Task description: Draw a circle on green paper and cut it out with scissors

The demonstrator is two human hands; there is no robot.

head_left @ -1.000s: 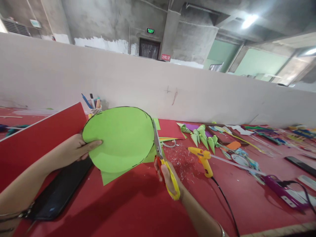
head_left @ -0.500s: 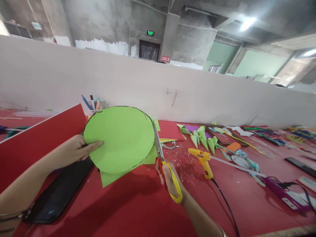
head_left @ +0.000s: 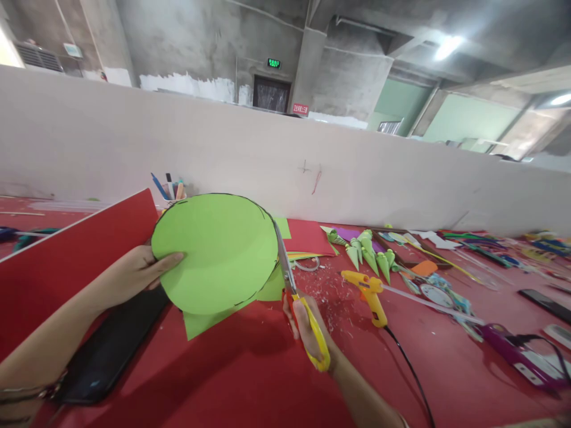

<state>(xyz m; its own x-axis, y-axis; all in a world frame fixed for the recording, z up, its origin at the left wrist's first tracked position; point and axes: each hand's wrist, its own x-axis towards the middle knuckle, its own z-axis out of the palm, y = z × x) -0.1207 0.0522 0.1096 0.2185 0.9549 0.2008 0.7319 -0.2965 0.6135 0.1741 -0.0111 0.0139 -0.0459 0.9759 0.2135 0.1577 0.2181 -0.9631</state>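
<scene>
My left hand (head_left: 145,267) pinches the left edge of a round sheet of green paper (head_left: 218,252), thumb on top and fingers behind. A black drawn line runs along much of the paper's rim. My right hand (head_left: 307,324) is wrapped round the handles of scissors (head_left: 289,273) with one yellow and one red-orange grip. Their blades point up and lie along the right edge of the round paper; I cannot tell how far apart the blades are. More green paper (head_left: 196,323) shows below the disc, partly hidden by it.
Right of my right hand lies a yellow glue gun (head_left: 368,294), its black cord trailing forward. Green paper cones (head_left: 366,252) are behind it, a purple power strip (head_left: 521,356) farther right. A red board (head_left: 84,261) leans at left above a black case (head_left: 116,345). A pen holder (head_left: 175,196) stands behind.
The view has shifted slightly. The scissor blades seem a little closer together along the paper's right edge; both hands keep their holds.
</scene>
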